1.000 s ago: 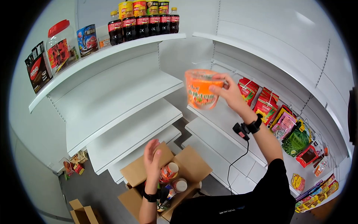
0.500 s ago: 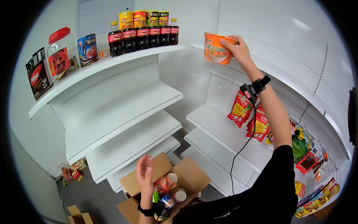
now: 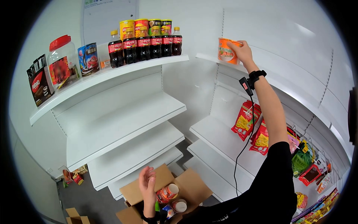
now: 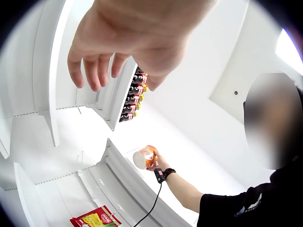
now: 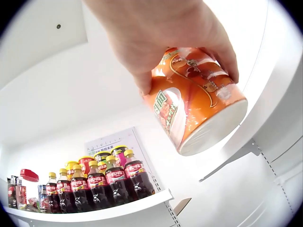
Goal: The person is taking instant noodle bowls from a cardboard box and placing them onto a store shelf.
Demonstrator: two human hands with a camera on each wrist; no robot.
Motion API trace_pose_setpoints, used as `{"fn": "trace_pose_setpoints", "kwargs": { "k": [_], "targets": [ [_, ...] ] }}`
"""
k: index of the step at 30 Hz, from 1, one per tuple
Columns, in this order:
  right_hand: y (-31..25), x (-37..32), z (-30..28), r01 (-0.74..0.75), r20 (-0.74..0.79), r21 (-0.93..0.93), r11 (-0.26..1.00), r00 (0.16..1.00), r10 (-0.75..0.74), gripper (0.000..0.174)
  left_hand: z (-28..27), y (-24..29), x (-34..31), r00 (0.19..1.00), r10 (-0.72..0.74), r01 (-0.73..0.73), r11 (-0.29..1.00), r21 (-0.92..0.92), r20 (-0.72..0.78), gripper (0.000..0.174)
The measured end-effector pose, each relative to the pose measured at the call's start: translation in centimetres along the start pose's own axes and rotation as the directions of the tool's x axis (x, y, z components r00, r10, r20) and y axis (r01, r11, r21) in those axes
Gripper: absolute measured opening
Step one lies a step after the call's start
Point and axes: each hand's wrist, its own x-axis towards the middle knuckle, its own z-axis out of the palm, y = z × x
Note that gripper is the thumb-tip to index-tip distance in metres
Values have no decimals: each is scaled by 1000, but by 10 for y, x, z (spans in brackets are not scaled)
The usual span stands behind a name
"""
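An orange instant noodle cup (image 3: 228,50) is gripped by my right hand (image 3: 244,54) at the left end of the upper right shelf (image 3: 261,74). Thumb and fingers wrap the cup's sides in the right wrist view, and the white base of the noodle cup (image 5: 215,127) shows from below. Over the open cardboard box (image 3: 194,183) my left hand (image 3: 147,183) hangs with relaxed fingers and holds nothing. Inside that box lie a red-orange cup (image 3: 167,193) and a white-lidded tub (image 3: 179,205).
Cola bottles (image 3: 143,47) line the upper left shelf before several canisters, beside a red-lidded jar (image 3: 61,61). Tiered white shelves (image 3: 126,119) stand below. Red snack bags (image 3: 246,119) hang on the right. A second carton (image 3: 76,216) sits on the floor.
The right hand has lifted the noodle cup from above the lower shelves up and rightward to the upper right shelf. My left hand has stayed over the box, and the head view has tilted upward.
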Motion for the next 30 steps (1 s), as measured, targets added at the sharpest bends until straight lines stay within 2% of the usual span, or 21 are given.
{"fn": "trace_pose_setpoints", "kwargs": {
  "k": [7,10,19,25,28,30],
  "targets": [
    [18,26,17,-31,-45,-9,999,999,30,77,6,-12,8,999,-21,22,1000,17,-49,44],
    [14,35,21,8,-31,-166,986,999,-13,77,6,-15,11,997,-29,31,999,25,-73,44],
    [44,51,47,-58,-7,-220,974,998,58,79,12,-26,21,994,-48,53,997,50,-100,42],
    [66,68,59,-42,-20,-260,965,999,38,78,9,-31,28,992,-53,61,996,66,-118,43],
    [50,62,56,-97,-53,-463,881,995,82,79,6,-34,30,990,-57,67,995,75,-132,43],
    [32,54,58,-158,-111,-491,857,987,119,78,5,-36,33,989,-38,54,993,106,-141,43]
  ]
}}
